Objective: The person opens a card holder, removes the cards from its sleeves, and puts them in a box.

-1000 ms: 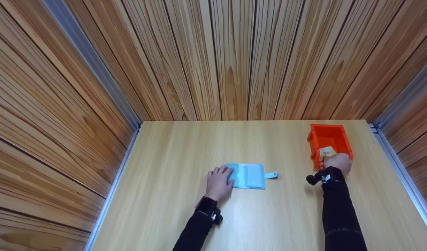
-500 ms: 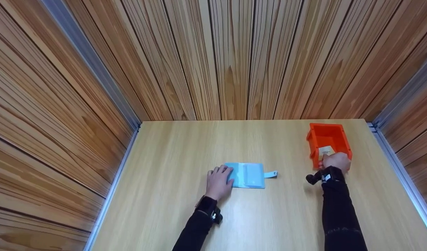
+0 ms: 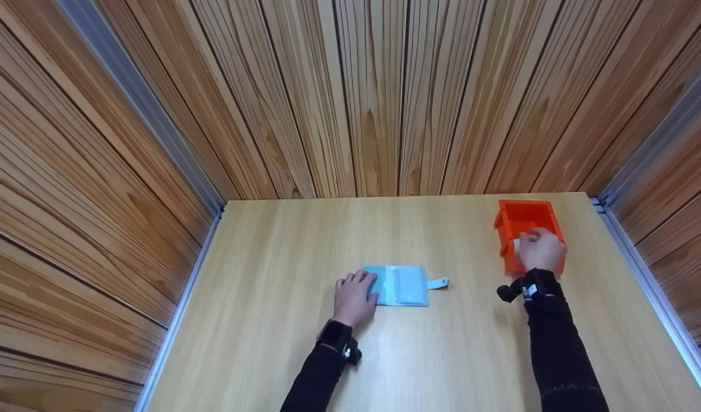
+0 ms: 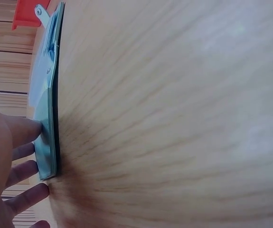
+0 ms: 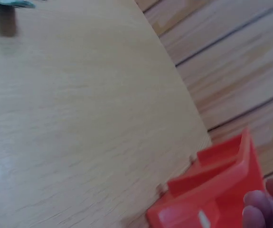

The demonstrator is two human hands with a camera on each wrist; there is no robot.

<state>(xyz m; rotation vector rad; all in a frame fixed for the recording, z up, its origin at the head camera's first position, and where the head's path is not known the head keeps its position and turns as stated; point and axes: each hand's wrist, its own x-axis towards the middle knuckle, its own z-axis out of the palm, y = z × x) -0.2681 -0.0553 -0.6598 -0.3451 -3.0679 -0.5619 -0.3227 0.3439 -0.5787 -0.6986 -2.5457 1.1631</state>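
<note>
Left hand (image 3: 355, 298), a little below the middle of the frame: fingers loosely spread, gripping nothing, resting on the left edge of the blue wallet (image 3: 410, 285). Left wrist view puts my thumb (image 4: 24, 130) on the cover, other fingers fanned out past it. Wallet lies unfolded flat on the table (image 3: 442, 355), just right of centre, its strap (image 3: 439, 283) pointing right.

Right hand (image 3: 542, 252), right side of the frame: over the near part of the orange bin (image 3: 503, 234), fingers bent inward. A pale, card-like piece (image 3: 517, 247) shows just left of my knuckles. Whether my fingertips have hold of it I can't tell; the knuckles cover them in the head view, and the right wrist view catches only part of the hand.

Working notes: flat stock is awkward against a wall, so I'd tip one edge up, pinch it between thumb and forefinger, and lift clear of the rim. Light pressure is enough on the wallet; pushing harder could skid it. Fingers should stay off the pocket side.
</note>
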